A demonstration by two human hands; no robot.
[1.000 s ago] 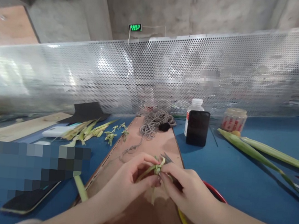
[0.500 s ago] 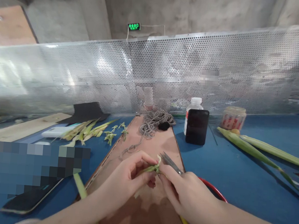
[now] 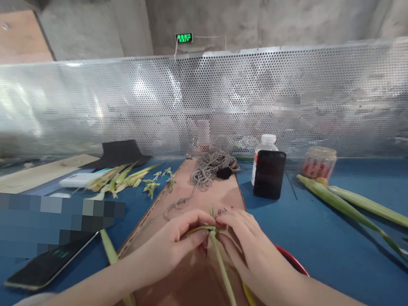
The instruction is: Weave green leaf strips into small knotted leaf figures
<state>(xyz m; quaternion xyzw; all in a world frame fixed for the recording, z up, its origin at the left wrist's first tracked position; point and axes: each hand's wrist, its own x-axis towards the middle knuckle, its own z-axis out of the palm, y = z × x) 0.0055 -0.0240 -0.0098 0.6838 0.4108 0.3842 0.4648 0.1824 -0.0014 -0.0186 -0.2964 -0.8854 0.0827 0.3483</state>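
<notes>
My left hand [image 3: 178, 238] is closed in a pinch on a green leaf strip [image 3: 225, 277], thumb and forefinger at a small folded or knotted part. From that part one long end of the strip hangs toward me. My right hand [image 3: 248, 243] meets the left at the same spot, its fingers curled over the other side of the strip and partly hiding it. A short green tip stands up between the fingertips. Both hands are above a brown board [image 3: 218, 199]. The pointed metal tool seen earlier cannot be made out clearly now.
Grey cord [image 3: 215, 165] lies piled at the board's far end. A black phone [image 3: 269, 174] leans on a white bottle [image 3: 268, 140]; a jar [image 3: 319, 163] and long green leaves [image 3: 348, 209] lie right. Leaf scraps [image 3: 120, 179] and another phone [image 3: 52, 263] are left.
The pointed metal tool at my right hand has gone from clear view. My right fingers have curled in over the strip, and its long end now hangs toward me.
</notes>
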